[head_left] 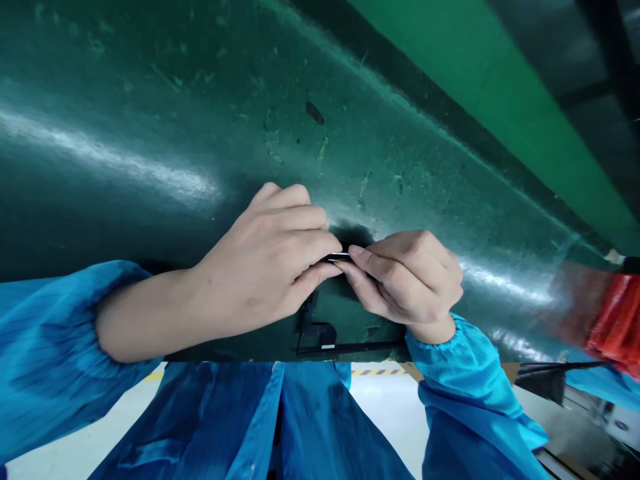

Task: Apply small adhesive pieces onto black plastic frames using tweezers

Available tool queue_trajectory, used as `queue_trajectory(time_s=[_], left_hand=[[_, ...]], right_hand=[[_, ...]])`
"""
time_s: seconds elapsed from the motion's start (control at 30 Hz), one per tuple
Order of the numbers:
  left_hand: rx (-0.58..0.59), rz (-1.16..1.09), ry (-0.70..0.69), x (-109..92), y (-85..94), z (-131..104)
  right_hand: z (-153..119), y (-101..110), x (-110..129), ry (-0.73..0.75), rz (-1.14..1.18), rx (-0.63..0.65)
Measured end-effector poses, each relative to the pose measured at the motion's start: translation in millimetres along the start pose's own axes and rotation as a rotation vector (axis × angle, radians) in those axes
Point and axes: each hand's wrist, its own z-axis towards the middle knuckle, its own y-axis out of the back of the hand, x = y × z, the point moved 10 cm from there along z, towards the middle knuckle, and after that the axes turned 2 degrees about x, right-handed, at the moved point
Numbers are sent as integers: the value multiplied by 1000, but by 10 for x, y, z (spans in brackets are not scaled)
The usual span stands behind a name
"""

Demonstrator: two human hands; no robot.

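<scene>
Green bench, thin strip pinched between two hands

Scuffed green paint covers the bench point(175, 120), with glare running across it and pale floor point(385, 413) beyond its near edge. Far to the right, a red bundle point(613, 327) sits by the edge of my view.

From my remote seat I see both hands working close to the near edge. My left hand point(280, 253) is clamped on a thin, dark, shiny strip point(339, 257), thumb below and forefinger above. My right hand point(407, 277) pinches the same strip from the other side, its fingertips nearly meeting the left ones; I cannot tell whether they touch. Only a short length shows between them.

Nearer the edge, a black frame point(370, 347) lies on the bench, partly under the hands. I cannot make out whether the strip joins it.

To do this well, I judge, calls for light, even pressure from both thumbs, since so thin a piece could bend or slip. I would brace the left grip, let the right make small movements, and mind my right sleeve point(450, 353), which hangs near the frame's end.
</scene>
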Motion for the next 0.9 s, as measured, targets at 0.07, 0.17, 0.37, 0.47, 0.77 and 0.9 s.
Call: queue_trajectory(time_s=[0.07, 0.17, 0.37, 0.47, 0.77, 0.9], left_hand=[[9, -110, 2, 3, 12, 11], [17, -255, 8, 18, 37, 38], [-114, -175, 12, 1, 207, 39], [-227, -98, 86, 61, 329, -5], [-42, 81, 86, 108, 116, 14], [55, 160, 27, 61, -3, 7]], right_hand=[[-4, 32, 30, 26, -26, -4], [-20, 84, 53, 51, -64, -19], [-60, 110, -18, -13, -75, -43], [-85, 69, -89, -83, -50, -13], [-111, -52, -89, -128, -63, 170], [-109, -62, -116, -163, -117, 197]])
